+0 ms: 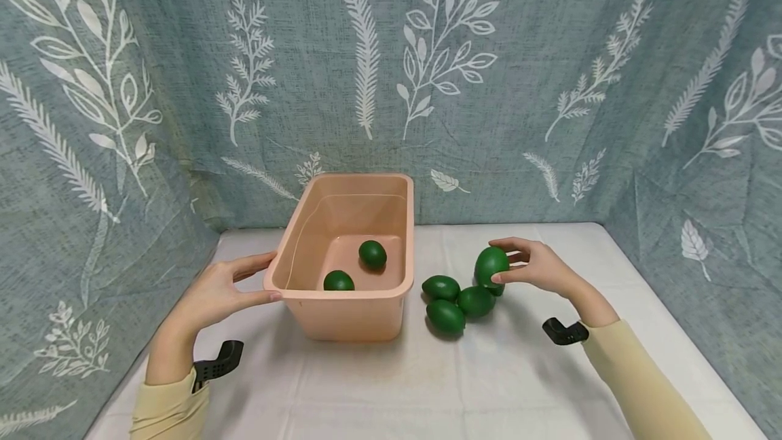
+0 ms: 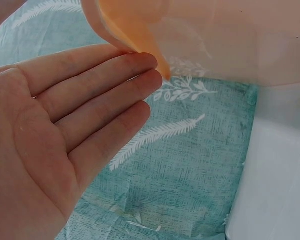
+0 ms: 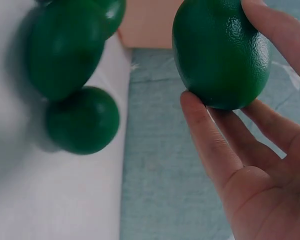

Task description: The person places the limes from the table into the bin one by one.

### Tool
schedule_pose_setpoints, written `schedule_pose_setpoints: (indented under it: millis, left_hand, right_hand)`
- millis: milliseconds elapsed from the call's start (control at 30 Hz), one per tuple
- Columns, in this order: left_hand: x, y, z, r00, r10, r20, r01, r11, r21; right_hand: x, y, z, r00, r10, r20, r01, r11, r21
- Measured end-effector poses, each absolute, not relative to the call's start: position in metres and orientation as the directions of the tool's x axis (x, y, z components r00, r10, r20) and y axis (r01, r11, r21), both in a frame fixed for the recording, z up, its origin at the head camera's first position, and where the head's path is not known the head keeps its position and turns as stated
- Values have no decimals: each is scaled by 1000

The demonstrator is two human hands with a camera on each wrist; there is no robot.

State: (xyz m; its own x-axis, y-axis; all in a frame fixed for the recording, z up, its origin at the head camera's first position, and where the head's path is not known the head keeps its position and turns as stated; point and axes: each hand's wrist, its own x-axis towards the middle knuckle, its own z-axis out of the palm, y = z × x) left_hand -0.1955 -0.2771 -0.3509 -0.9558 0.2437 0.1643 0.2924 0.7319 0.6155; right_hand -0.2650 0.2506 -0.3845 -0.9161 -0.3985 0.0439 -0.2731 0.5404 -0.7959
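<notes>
A peach-coloured plastic bin [image 1: 345,318] stands on the table, with two green limes, one nearer the back [image 1: 373,254] and one partly hidden by the front rim [image 1: 339,281]. My left hand [image 1: 222,290] touches the bin's front left corner, its fingers straight along the outside in the left wrist view. Between thumb and fingertips my right hand [image 1: 534,267] holds a lime [image 3: 221,55] above the table. Several other limes lie clustered below and left of it, including a front one [image 1: 446,316] and a round-looking one [image 3: 83,120] in the right wrist view.
White cloth covers the table [image 1: 379,392]. Blue-green curtains [image 1: 519,107] with white leaf prints rise behind it and along both sides. The lime cluster lies just right of the bin. A black wrist mount [image 1: 565,331] sits on each forearm.
</notes>
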Motion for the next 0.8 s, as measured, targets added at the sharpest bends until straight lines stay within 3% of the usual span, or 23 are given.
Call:
schedule_pose_setpoints:
  millis: [800]
  left_hand:
    - [-195, -277, -351, -954, 248, 171, 300, 730, 615]
  right_hand:
    - [-299, 186, -319, -856, -512, 69, -371, 515, -773]
